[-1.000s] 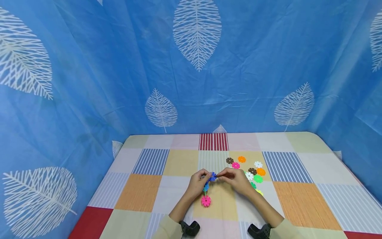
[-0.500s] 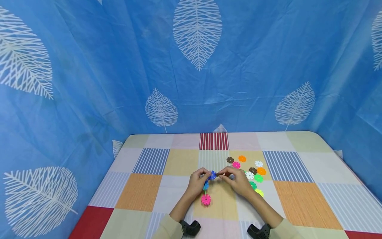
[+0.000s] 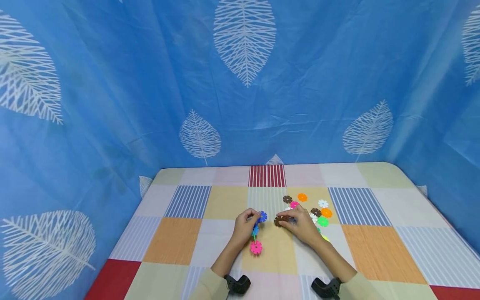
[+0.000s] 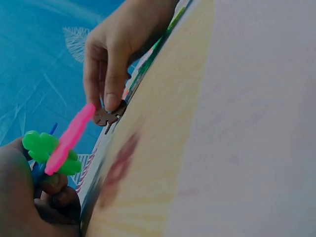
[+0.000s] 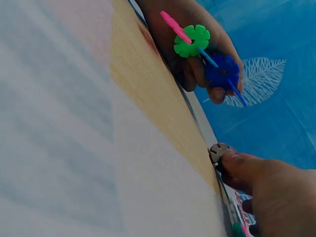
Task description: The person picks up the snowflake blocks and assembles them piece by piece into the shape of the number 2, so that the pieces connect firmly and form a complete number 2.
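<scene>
My left hand [image 3: 244, 229] grips a chain of notched flower-shaped discs pushed into one another. A pink disc [image 3: 256, 247] hangs at its lower end, then a green disc [image 5: 192, 41] and a light blue one [image 3: 256, 230]. At the upper end a dark blue disc [image 3: 263, 216] sticks out past the fingertips, with another blue disc [image 5: 237, 93] slotted into it edge-on. Between thumb and fingers my right hand [image 3: 303, 227] pinches a brown disc [image 3: 278, 221], low over the cloth and apart from the chain.
Loose discs lie around and beyond the right hand, among them a brown one [image 3: 287, 199], orange ones [image 3: 302, 197], a white one [image 3: 323, 203] and a green one [image 3: 323, 221]. A patchwork cloth [image 3: 225, 200] covers the table. Blue leaf-print curtain [image 3: 307, 75] surrounds it.
The brown disc was edge-on against the blue end of the chain; now the right hand has drawn it away to the right and turned it flat. The left hand keeps the chain.
</scene>
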Demonstrator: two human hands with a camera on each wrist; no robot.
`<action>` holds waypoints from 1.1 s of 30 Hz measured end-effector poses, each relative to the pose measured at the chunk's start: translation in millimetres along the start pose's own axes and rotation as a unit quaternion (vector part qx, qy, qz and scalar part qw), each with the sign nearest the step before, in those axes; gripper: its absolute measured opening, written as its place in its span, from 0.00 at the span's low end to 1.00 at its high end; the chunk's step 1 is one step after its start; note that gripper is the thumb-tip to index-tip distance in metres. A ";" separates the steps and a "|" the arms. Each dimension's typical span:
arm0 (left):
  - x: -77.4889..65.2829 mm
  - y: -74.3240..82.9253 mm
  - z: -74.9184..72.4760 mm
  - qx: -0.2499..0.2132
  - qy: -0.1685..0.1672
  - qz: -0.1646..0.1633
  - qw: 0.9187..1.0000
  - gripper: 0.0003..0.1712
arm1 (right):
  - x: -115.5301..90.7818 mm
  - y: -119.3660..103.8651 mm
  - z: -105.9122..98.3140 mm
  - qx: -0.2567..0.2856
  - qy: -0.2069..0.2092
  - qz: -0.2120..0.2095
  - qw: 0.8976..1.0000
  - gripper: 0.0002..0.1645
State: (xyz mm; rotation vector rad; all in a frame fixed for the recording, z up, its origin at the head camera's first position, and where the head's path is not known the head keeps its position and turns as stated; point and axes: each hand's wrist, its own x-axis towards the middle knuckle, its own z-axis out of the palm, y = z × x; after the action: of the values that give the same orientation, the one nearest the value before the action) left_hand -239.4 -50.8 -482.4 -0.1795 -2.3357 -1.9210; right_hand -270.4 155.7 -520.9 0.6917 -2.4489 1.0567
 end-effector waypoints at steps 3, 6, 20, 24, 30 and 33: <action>-0.6 1.1 1.1 0.012 -0.005 0.007 1.000 0.10 | -0.2 1.8 -0.9 -0.050 0.020 -0.007 0.999 0.17; -1.3 2.4 1.3 0.019 -0.007 0.016 1.000 0.10 | 1.1 4.8 -2.0 -0.102 0.044 0.014 0.994 0.21; -2.0 3.3 0.7 0.034 -0.009 0.030 0.999 0.10 | 2.9 6.3 -1.3 -0.024 0.078 0.072 0.994 0.16; -1.5 2.5 -0.8 0.029 -0.004 0.031 0.999 0.10 | 5.8 -8.9 -1.9 0.075 0.104 0.056 0.990 0.11; -0.7 1.3 -1.2 0.021 -0.012 0.037 0.999 0.10 | 5.4 -41.3 -4.0 0.198 0.068 0.041 0.977 0.07; -0.4 1.8 -1.3 0.019 -0.020 0.039 0.999 0.10 | 3.3 -35.0 3.8 0.215 0.044 0.030 0.975 0.07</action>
State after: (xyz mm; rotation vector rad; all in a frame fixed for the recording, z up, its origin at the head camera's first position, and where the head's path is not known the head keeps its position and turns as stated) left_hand -238.7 -51.7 -480.4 -0.3035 -2.3511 -1.8511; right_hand -253.5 131.1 -501.9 0.6818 -2.1952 1.6299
